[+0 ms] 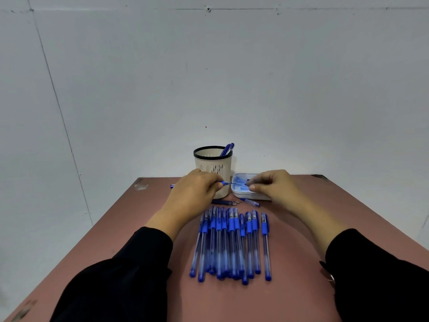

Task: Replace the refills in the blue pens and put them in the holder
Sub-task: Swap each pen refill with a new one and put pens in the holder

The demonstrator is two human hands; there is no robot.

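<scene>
A reddish-brown surface (301, 287) shows pale scuffs near its far left corner. Behind it rises a grey-white wall (139, 77) with thin dark seam lines.

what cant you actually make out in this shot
Head view only:
- What the right hand pinches over the white tray: too small, covered by its fingers.
- The pen in the left hand: mostly hidden by the hand, only its tip end and a bit of its back end show.
- How many pens stand in the holder: its wall hides them.
- Tray contents: blurred blue shapes.
- How many pens are in the row: they overlap.
</scene>
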